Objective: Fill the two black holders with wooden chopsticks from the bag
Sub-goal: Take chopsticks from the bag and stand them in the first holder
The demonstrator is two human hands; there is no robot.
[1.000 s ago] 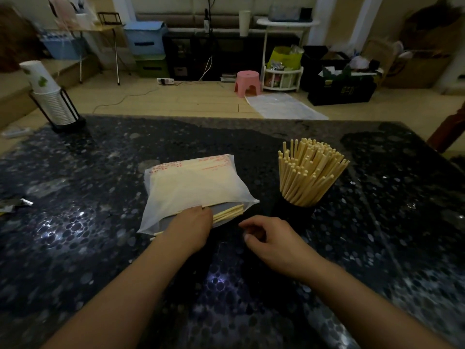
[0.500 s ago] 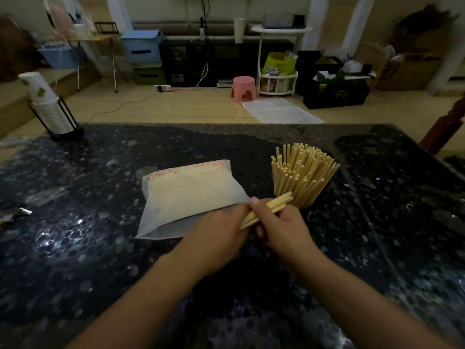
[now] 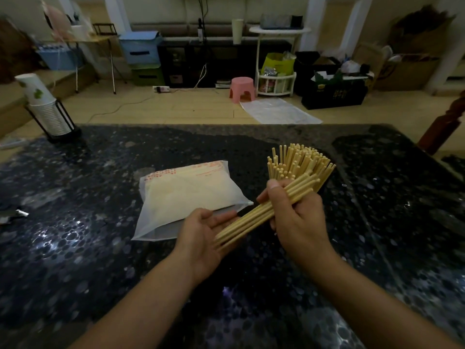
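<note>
A bundle of chopsticks held over the dark table, between the bag and the filled holder.

On the speckled black table [image 3: 75, 248] a stack of paper cups [image 3: 44, 107] leans in a wire stand at the far left corner, and a small scrap [image 3: 12, 215] lies near the left edge; a pink stool [image 3: 242, 88] stands on the floor beyond. The white bag [image 3: 186, 197] lies flat at the centre, its open mouth toward the person. Just right of it a crowd of upright chopsticks [image 3: 299, 161] fans out, hiding the holder beneath them. The right hand [image 3: 297, 220] grips a bundle of chopsticks [image 3: 264, 210] with fingers curled round it and the thumb on top, directly in front of the upright ones. The left hand [image 3: 203, 230] lies palm up, fingers straight and together, under the bundle's near ends.
</note>
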